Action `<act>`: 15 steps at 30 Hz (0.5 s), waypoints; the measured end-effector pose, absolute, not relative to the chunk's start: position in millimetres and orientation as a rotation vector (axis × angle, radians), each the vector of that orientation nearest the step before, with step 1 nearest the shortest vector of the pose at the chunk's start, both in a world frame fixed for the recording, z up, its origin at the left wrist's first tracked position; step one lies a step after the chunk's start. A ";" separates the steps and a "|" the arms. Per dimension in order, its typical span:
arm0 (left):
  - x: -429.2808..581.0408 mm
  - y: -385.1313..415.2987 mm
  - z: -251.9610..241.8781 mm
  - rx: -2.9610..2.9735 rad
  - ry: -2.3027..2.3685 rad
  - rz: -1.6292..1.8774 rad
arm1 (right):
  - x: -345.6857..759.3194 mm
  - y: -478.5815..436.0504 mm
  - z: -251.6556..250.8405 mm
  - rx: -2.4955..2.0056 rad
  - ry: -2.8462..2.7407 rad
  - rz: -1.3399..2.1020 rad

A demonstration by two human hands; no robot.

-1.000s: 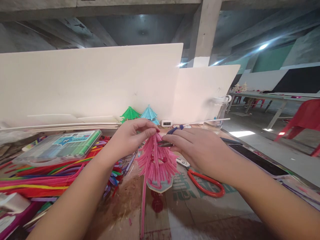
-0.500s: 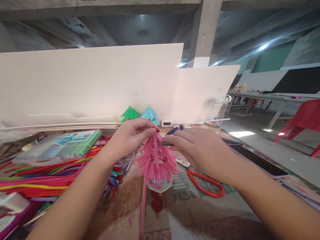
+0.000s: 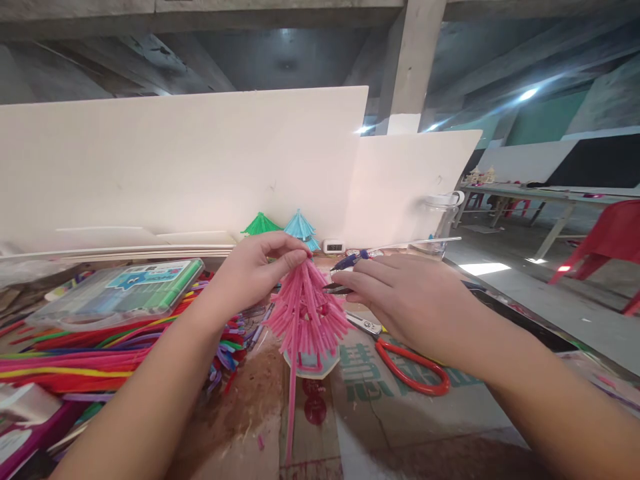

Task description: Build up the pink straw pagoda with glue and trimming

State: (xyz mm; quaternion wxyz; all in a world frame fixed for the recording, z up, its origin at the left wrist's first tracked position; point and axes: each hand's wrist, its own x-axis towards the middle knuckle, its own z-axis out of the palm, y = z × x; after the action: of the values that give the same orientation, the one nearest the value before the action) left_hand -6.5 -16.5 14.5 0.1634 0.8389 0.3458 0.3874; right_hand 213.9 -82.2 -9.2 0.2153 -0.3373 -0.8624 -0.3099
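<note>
A pink pipe-cleaner model (image 3: pixel 307 310) with tiered, roof-like fringes stands on a pale flat base (image 3: pixel 327 365). My left hand (image 3: pixel 263 267) pinches its top between thumb and fingers. One long pink pipe cleaner (image 3: pixel 291 417) hangs down from the model's front. My right hand (image 3: pixel 393 287) is closed around a dark pointed tool (image 3: pixel 336 289), whose tip is close to the model's right upper side; its kind is unclear. Just above those fingers a blue pen-like item (image 3: pixel 353 259) sticks out, and I cannot tell whether the hand holds it.
Red-handled scissors (image 3: pixel 413 367) lie right of the model. Bundles of coloured pipe cleaners (image 3: pixel 90 347) and a clear marker case (image 3: pixel 120 293) fill the left. Behind are green (image 3: pixel 261 223) and blue (image 3: pixel 300 227) models, a small clock (image 3: pixel 333 247) and a clear jar (image 3: pixel 437 223).
The pink model has shifted slightly left and turned a little, its base and hanging pipe cleaner moving with it. My left hand has moved slightly left. The right hand keeps its hold.
</note>
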 end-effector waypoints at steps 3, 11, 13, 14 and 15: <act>-6.8 -15.9 14.0 2.398 0.984 1.108 | 213.2 -82.8 -9.1 -0.941 -2.412 -0.869; -6.7 -17.0 14.9 2.415 1.003 1.100 | 209.6 -81.2 -12.4 -0.991 -2.457 -0.868; -6.8 -17.4 15.1 2.419 1.002 1.102 | 209.3 -80.8 -12.5 -0.991 -2.458 -0.881; -6.8 -17.6 15.1 2.422 1.003 1.103 | 209.3 -80.8 -12.5 -0.990 -2.460 -0.889; -6.7 -17.7 15.1 2.424 1.006 1.104 | 209.3 -80.8 -12.6 -0.987 -2.463 -0.895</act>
State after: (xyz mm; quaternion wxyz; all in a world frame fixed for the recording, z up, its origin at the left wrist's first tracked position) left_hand -6.7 -17.7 15.1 0.1466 0.8422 0.3495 0.3834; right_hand 209.3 -80.8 -12.6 0.1697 -0.3473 -0.8668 -0.3150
